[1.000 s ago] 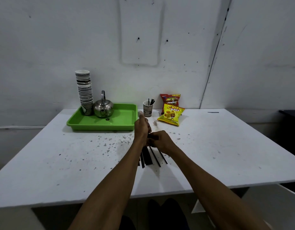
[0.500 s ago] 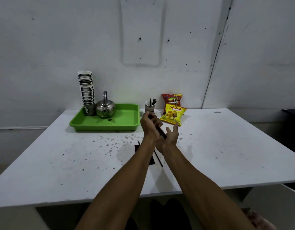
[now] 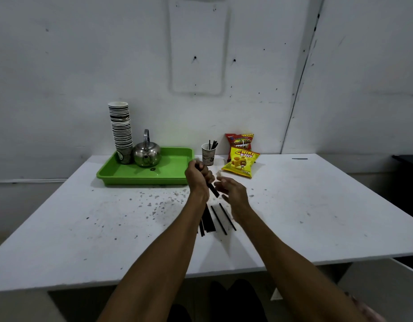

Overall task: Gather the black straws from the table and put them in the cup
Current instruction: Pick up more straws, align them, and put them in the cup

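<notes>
- Holding a few straws in a closed fist, the left hand point(image 3: 199, 176) hovers above the desk point(image 3: 317, 205), just near of the cup point(image 3: 208, 155); the dark stems point(image 3: 213, 190) poke out below the fist toward the right hand.
- Spread and empty, the right hand point(image 3: 232, 190) floats just right of that bundle, its fingers point(image 3: 220, 181) loose and blurred, gripping nothing.
- Done so far: the cup at the far middle of the desk, between the green tray point(image 3: 145, 173) and the snack bags point(image 3: 241, 162), already has several straws point(image 3: 212, 145) standing in it.
- In hand: one small bundle, lifted but not yet in the cup.
- Left: more straws point(image 3: 210, 220) lie on the desk near of the hands, a tight cluster partly hidden by the left forearm plus two single ones just to its right.
- One further thin dark object point(image 3: 299, 158) lies at the far right edge; I cannot tell whether it is a straw.
- My judgement: the task is somewhere around its middle, with at least one more pickup needed after this bundle goes in.
</notes>
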`<state>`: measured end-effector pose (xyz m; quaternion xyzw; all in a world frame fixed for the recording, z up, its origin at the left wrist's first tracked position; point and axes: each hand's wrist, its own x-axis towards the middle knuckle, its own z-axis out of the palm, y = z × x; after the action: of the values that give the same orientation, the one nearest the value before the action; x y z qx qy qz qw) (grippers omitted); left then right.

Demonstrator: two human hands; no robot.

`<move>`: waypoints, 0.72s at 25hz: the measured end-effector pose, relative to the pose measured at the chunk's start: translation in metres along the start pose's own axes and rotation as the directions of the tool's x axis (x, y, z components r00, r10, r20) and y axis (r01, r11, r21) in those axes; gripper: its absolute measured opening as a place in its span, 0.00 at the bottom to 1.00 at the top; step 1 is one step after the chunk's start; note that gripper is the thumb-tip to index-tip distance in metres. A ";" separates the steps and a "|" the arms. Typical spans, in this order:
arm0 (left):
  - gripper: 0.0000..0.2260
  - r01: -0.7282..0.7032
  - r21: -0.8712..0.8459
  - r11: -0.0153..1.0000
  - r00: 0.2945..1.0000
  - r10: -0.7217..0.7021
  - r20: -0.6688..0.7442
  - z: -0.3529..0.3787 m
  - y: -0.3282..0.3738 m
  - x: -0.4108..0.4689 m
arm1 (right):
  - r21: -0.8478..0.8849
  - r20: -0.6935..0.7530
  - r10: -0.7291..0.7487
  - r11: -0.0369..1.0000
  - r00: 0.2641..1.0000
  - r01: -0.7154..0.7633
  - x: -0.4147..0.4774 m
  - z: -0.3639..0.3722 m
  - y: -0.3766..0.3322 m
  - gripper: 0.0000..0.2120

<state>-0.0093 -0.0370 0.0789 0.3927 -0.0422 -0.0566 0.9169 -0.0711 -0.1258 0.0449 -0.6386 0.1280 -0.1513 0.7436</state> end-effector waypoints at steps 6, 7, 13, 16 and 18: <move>0.21 0.046 0.158 0.986 0.998 -0.053 0.043 -0.013 0.007 0.018 | -0.470 0.307 -0.257 0.797 0.917 0.380 0.003 -0.024 0.003 0.11; 0.21 0.049 0.192 0.980 0.996 -0.061 0.058 -0.011 0.005 0.017 | -0.493 0.327 -0.268 0.769 0.906 0.406 0.006 -0.022 0.003 0.10; 0.21 -0.048 0.461 0.886 0.992 -0.011 0.124 0.004 -0.001 0.009 | -0.479 0.351 -0.309 0.752 0.884 0.452 0.017 -0.016 0.003 0.07; 0.21 -0.057 0.552 0.832 0.993 -0.010 0.116 0.007 -0.002 0.011 | -0.422 0.312 -0.294 0.809 0.904 0.409 0.021 -0.014 0.003 0.10; 0.20 -0.032 0.562 0.826 0.993 -0.038 0.113 0.009 -0.001 0.015 | -0.374 0.285 -0.287 0.845 0.914 0.382 0.023 -0.013 0.003 0.12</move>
<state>0.0043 -0.0463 0.0852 0.6415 -0.1110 -0.0665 0.7561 -0.0550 -0.1461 0.0399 -0.8092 -0.0388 -0.1771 0.5589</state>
